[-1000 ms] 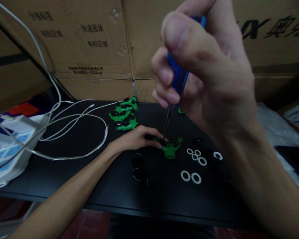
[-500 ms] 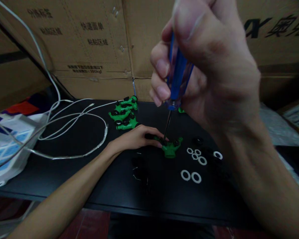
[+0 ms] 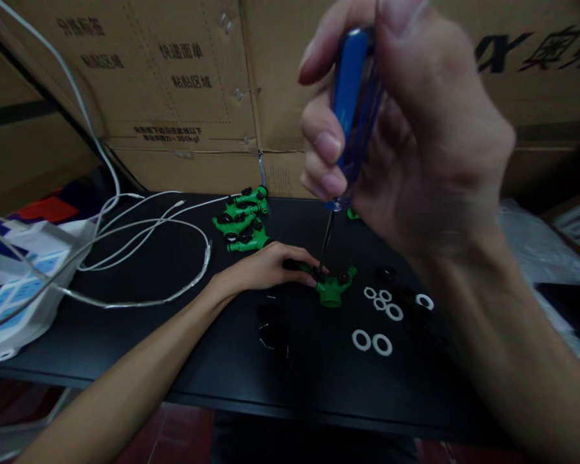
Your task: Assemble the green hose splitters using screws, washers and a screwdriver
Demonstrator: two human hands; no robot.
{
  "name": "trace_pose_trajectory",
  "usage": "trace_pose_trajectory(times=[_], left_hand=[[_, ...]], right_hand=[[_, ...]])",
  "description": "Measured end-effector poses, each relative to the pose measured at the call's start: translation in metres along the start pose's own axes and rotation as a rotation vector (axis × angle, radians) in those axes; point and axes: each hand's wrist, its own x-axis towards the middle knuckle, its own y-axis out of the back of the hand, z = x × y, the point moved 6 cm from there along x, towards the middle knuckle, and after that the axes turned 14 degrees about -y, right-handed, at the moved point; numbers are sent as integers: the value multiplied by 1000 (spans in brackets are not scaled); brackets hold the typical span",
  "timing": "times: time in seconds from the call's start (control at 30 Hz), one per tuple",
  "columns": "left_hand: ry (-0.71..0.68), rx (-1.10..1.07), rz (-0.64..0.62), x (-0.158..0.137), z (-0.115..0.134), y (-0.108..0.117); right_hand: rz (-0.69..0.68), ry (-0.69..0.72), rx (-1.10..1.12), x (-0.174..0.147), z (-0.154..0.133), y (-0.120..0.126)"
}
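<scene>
My right hand (image 3: 406, 129) is closed around the blue handle of a screwdriver (image 3: 352, 109), which points down and slightly left. The screwdriver's tip meets the left arm of a green Y-shaped hose connector (image 3: 331, 293) on the black table. With thumb and fingers, my left hand (image 3: 275, 265) grips that left arm and steadies the connector. The exact spot where the tip sits is dark and partly covered by my fingers. Several white ring washers (image 3: 381, 343) lie to the right of the connector, with dark round parts (image 3: 385, 274) near them.
More green connectors (image 3: 241, 219) are grouped at the back of the black table (image 3: 212, 367). White cables (image 3: 149, 222) loop across the left side, by a white power strip (image 3: 43, 283). Cardboard boxes (image 3: 183, 77) stand behind. Small dark pieces (image 3: 273, 332) lie in front of my left hand.
My right hand has shifted its fingers on the screwdriver handle: the index finger is lifted higher and more of the handle's top shows. My left hand and the connector stay in place.
</scene>
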Motion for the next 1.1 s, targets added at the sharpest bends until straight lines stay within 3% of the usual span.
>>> trace_pose_trajectory(times=[0.1,0.2,0.37,0.5,0.73,0.8,0.97,1.1], left_hand=[[-9,2,0,0,0,0],[-1,6,-2,0,1,0],[3,5,1,1,1,1],[-2,5,0,0,-1,0],[-4,5,-5,0,-1,0],[-8,6,-5,0,-1,0],[18,2,1,0,0,0],[6,-1,-4,0,2,0]], right_hand=[[133,94,49,-2,-2,0],[128,170,67,-6,-4,-3],[53,-13,-9,-6,5,1],[33,-70,-54,-4,4,9],[56,18,-143,0,5,8],[96,32,-115,1,7,8],[379,68,50,2,10,14],[351,23,69,2,7,9]])
